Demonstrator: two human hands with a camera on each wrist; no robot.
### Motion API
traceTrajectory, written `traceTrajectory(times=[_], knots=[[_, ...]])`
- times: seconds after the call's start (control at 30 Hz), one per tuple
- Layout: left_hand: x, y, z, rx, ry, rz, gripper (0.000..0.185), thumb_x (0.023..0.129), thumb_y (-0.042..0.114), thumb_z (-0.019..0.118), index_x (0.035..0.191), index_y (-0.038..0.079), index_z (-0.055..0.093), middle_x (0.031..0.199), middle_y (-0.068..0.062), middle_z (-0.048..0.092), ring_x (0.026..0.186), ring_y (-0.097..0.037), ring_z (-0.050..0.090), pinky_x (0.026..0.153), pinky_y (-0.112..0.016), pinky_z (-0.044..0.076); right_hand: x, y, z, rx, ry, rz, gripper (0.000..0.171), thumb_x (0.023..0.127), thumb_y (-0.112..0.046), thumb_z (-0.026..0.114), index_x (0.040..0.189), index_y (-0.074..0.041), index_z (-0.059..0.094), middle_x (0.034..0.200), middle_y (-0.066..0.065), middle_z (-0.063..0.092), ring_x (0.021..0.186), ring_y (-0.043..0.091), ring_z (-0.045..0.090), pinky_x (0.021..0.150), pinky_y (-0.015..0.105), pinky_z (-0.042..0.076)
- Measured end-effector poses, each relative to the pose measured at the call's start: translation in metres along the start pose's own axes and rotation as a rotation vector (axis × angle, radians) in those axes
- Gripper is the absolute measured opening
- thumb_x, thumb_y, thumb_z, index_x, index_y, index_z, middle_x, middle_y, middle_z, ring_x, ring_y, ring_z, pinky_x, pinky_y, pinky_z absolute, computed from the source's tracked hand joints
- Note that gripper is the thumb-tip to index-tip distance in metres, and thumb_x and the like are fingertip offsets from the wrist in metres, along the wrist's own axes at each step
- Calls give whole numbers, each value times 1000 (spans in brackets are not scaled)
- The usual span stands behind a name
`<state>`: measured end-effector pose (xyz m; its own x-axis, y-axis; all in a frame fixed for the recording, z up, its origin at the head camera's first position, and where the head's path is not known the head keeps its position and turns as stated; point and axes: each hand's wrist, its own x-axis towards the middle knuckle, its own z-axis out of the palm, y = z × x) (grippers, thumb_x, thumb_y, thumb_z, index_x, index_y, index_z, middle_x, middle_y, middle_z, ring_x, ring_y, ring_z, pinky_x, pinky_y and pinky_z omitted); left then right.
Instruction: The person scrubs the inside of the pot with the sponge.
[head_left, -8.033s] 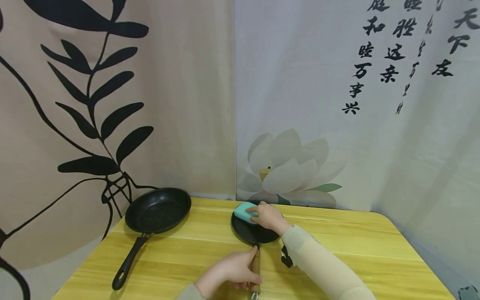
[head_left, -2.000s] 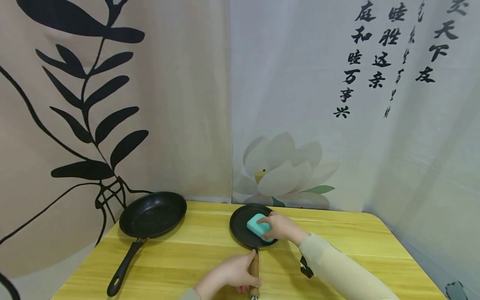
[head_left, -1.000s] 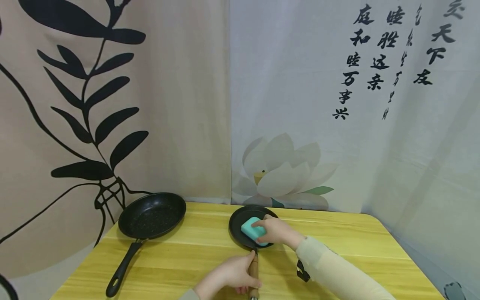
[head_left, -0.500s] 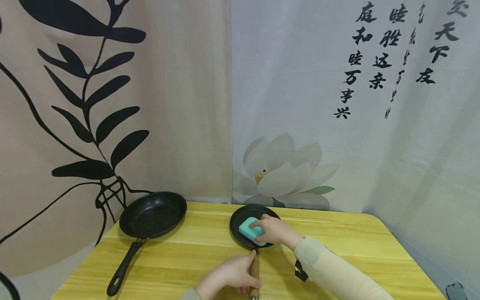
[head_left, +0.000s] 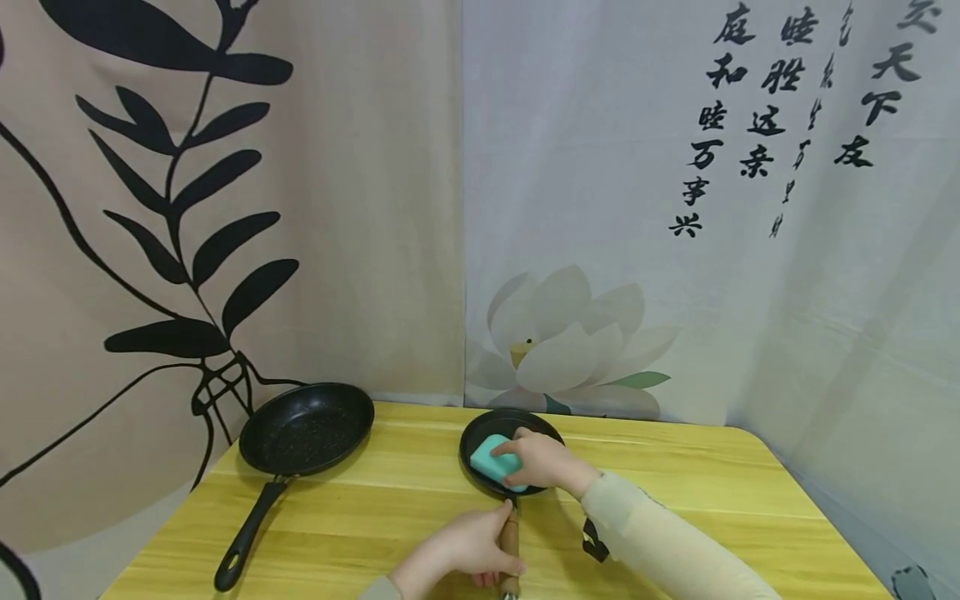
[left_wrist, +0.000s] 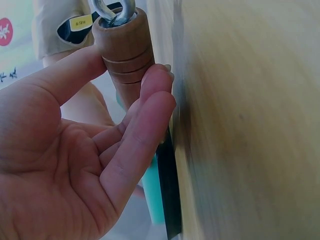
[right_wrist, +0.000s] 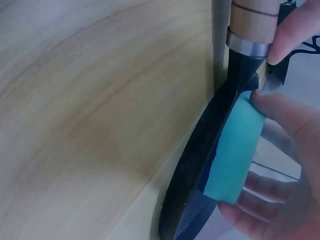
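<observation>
Moved: teal rectangular sponge (head_left: 493, 461) now sits at the near-left of the small black round pan (head_left: 480, 433); 8 s ago it was on the far rim, 2 s ago nearer centre-right. Left hand and both pans sit as before.
Right hand: right hand (head_left: 538, 461) grips the sponge, thumb and fingers curled round its edges, pressing it flat on the pan floor. Wrist view confirms contact, sponge (right_wrist: 234, 150) against the dark surface (right_wrist: 195, 165).
Left hand: left hand (head_left: 461, 546) wraps the pan's turned wooden handle (left_wrist: 124, 50), thumb one side, fingers the other, pinning it to the worktop. Metal hanging ring (left_wrist: 112, 10) at the handle end.
Location: small pan sits mid-worktop, handle pointing at the person.
Progress: judging by the sponge positions, most of the pan floor is covered. No dirt, foam or water visible, so cleanliness can't be told.
Left to do: larger black speckled frying pan (head_left: 306, 427) with black handle, well apart at the left of the yellow wooden worktop (head_left: 675, 475), looks untouched.
Backdrop: printed fabric, leaf and lotus.
</observation>
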<state>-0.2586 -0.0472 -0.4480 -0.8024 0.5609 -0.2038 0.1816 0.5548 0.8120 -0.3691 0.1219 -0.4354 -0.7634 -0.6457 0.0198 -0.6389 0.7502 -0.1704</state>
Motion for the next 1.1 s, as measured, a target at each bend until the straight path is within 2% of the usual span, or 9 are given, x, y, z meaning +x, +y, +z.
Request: traceTrajectory(times=[0.37,0.6,0.87,1.1], knots=[[0,-1,0,-1,0,1,86,85,22,76,148,-9,27,58,-6,64,47,-20,61,43,-33,52,3,-4,3,7,16,12,46,81,-31,79,125,-23,68,103,1,58,78,8,52,69,28,50],[4,-6,-1,36,-26,9,90,86,30,75,147,-12,24,58,-4,65,46,-16,61,44,-31,52,9,-4,7,3,33,45,46,80,-33,80,124,-25,68,101,0,57,76,9,53,67,29,50],[1,-1,3,2,18,-11,86,84,22,77,148,-9,28,57,-7,63,47,-20,61,43,-34,52,16,-3,11,-6,45,71,47,81,-35,79,126,-27,67,101,0,57,75,9,53,67,29,51],[1,0,1,1,9,-15,85,85,22,76,148,-9,28,58,-7,64,48,-20,61,43,-33,52,21,-1,12,-16,51,72,47,81,-35,79,126,-27,67,100,-1,57,75,8,52,67,28,50]])
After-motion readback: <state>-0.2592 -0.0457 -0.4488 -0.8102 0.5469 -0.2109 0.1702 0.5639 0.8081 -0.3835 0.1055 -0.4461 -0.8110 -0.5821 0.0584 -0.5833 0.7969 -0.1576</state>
